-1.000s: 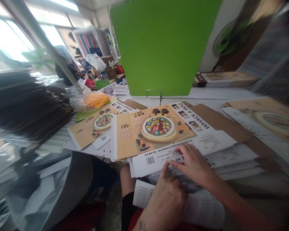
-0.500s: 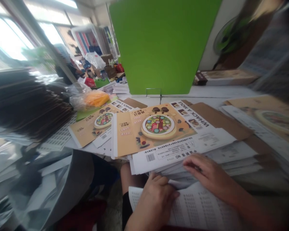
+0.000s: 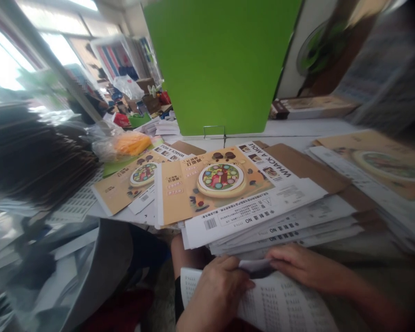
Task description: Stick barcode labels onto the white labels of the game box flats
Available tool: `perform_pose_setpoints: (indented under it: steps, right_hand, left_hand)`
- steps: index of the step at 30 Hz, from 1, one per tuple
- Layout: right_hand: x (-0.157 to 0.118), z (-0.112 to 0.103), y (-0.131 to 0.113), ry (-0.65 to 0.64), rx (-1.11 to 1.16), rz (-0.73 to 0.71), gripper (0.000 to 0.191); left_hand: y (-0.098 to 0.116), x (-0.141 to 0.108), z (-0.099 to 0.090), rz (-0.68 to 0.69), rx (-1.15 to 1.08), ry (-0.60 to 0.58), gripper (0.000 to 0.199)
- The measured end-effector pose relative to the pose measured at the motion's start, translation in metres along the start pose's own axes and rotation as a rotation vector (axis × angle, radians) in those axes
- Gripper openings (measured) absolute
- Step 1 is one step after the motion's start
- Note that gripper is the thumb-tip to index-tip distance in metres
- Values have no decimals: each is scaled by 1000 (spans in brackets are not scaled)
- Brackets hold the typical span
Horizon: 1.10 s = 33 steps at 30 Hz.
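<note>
A person's left hand (image 3: 216, 288) and right hand (image 3: 297, 266) grip a white paper sheet printed with rows of codes (image 3: 275, 299), fingers closed on its upper edge, below a worktable stack. The flat tan-and-white cardboard box on top (image 3: 174, 203) bears a code after "NO"; the visible white flaps beneath (image 3: 314, 225) show none, suggesting work partly done.

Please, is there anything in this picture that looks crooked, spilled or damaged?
Nothing looks spilled or torn. The card pile is askew: its white edges stick out unevenly toward the person. The label sheet, between left hand and right hand, seems curled at its far edge, perhaps from handling.
</note>
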State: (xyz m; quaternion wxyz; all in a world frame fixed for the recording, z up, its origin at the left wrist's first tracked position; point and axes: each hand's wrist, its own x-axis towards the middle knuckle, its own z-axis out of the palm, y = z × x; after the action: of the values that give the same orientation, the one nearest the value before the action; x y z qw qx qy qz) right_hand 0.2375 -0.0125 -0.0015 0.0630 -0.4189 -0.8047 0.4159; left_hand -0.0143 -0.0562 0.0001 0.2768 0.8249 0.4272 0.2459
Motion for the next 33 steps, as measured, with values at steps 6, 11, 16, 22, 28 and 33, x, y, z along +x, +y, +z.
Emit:
perform_pose_setpoints:
  steps: [6,11,16,22,28,33]
  right_hand:
    - [1,-4,2,109,-25,41,29]
    - [-2,-9,5,238,-8,-35,28]
    - [-11,-13,15,416,-108,-71,34]
    - [-17,-14,10,566,-255,-192,27]
    - [-22,-11,14,738,-364,-177,23]
    - [-24,-9,9,640,-395,-209,32]
  left_hand:
    - [0,-3,0,-109,83,-93,13]
    - [-2,-7,0,-77,95,0,11]
    - [-1,-17,-1,-71,165,83,12]
    - [-5,-20,3,-85,265,175,11]
    - [-12,-21,3,82,458,137,22]
    - [-2,-22,7,-120,171,260,15]
